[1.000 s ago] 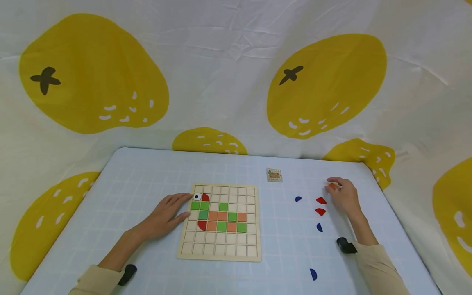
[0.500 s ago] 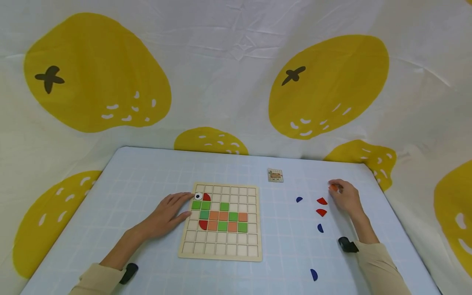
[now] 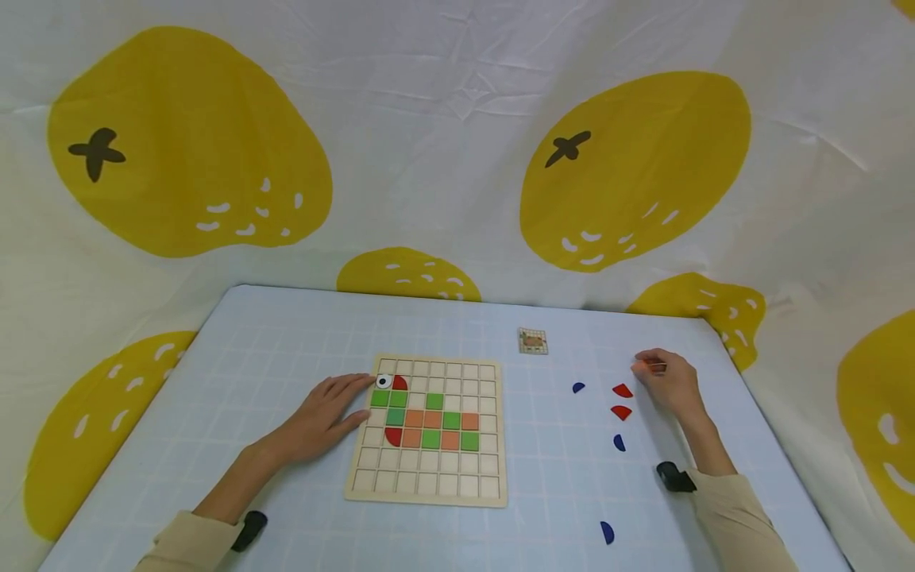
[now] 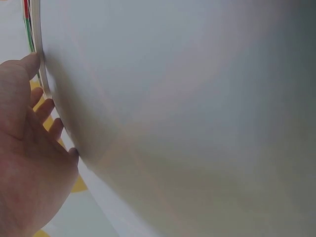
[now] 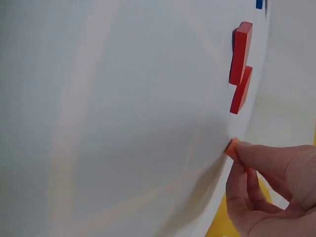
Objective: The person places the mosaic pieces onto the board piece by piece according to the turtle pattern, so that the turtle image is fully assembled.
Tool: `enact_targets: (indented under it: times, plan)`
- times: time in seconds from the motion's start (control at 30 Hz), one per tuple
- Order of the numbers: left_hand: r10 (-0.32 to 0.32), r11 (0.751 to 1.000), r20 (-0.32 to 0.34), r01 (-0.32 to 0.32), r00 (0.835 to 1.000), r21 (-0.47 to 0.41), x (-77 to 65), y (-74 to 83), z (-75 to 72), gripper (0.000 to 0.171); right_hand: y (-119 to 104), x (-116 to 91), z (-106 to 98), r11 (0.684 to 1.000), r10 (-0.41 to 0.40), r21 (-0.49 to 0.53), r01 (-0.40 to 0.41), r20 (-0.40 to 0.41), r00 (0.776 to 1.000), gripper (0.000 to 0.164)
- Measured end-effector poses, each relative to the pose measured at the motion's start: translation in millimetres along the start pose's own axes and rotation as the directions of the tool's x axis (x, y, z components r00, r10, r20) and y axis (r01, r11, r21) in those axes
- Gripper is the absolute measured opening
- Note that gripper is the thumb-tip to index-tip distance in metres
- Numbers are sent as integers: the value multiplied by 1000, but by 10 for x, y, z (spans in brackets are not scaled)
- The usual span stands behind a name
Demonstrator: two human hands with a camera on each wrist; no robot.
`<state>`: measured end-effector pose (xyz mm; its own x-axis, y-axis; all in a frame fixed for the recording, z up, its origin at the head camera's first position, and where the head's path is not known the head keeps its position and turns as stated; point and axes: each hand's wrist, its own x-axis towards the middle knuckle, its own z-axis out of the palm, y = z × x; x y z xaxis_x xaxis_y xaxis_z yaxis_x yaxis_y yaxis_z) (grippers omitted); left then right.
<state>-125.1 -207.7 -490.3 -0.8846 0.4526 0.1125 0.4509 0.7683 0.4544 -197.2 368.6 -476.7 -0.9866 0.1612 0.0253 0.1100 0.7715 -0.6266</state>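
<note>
My right hand (image 3: 670, 386) pinches a small orange tile (image 5: 231, 148) between thumb and fingers, at the right side of the table. In the right wrist view the tile is just at the table surface; whether it touches is unclear. My left hand (image 3: 320, 421) lies with extended fingers against the left edge of a wooden grid board (image 3: 427, 484). On the board sit a white eye tile (image 3: 384, 381), a red quarter-round (image 3: 399, 383), another red quarter-round (image 3: 393, 436), and several green and orange squares (image 3: 432, 420).
Two red wedge pieces (image 3: 622, 402) lie just left of my right hand. Blue half-round pieces lie at the upper middle (image 3: 578, 388), below the wedges (image 3: 619, 442) and near the front (image 3: 608, 532). A small picture card (image 3: 532, 341) lies behind the board.
The orange tile in my right hand has turned and now shows a thin edge in the head view. My left hand stays at the board's edge.
</note>
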Motion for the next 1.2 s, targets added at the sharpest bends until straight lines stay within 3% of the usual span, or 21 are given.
enact_targets:
  times: [0.57, 0.9, 1.2]
  plan:
    - [-11, 1000, 6, 11, 1000, 2, -17, 8, -6, 58, -276, -176, -20, 998, -66, 23, 66, -8, 998, 26]
    - [-17, 1000, 5, 17, 1000, -10, -19, 7, 3, 59, -423, -257, 86, 986, -155, 60, 157, -38, 987, 17]
    - [-20, 1000, 11, 21, 1000, -5, -6, 7, -1, 59, -681, -342, 135, 979, -188, 81, 185, 26, 982, 22]
